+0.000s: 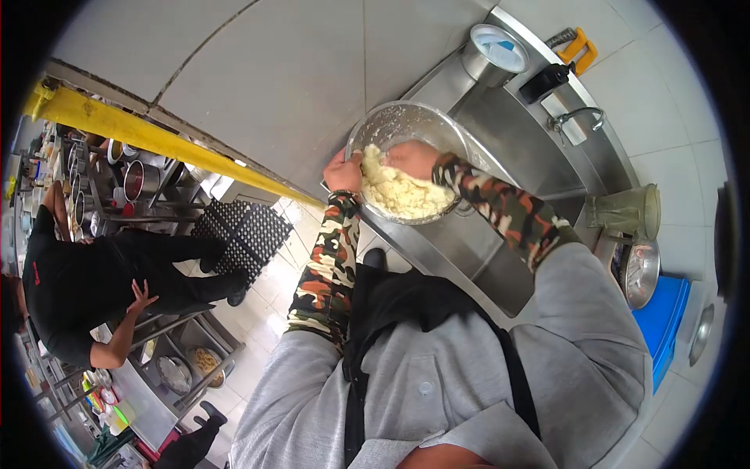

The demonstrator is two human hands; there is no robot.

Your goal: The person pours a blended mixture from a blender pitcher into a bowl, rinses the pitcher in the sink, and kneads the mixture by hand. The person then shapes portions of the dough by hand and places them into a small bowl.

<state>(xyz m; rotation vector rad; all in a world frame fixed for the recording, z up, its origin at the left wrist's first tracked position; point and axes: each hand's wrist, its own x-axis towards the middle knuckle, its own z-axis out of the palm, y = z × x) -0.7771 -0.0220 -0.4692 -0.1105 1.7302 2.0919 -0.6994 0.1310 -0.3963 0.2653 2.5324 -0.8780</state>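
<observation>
A large metal bowl (461, 139) holds a mass of pale, lumpy dough (398, 195) and stands on the steel counter beside the wall. My left hand (344, 171) grips the bowl's left rim, its fingers wrapped round the edge. Inside the bowl, my right hand (414, 159) is pressed against the dough from the upper right; its fingertips are hidden in or behind the dough. Some white residue coats the bowl's inner wall.
A steel sink (519, 125) with a faucet (578, 117) lies to the right, with a metal container (494, 56) at its back edge. A cloudy jug (625, 212) stands at the right. Another person (86, 285) in black is at the left, near shelves.
</observation>
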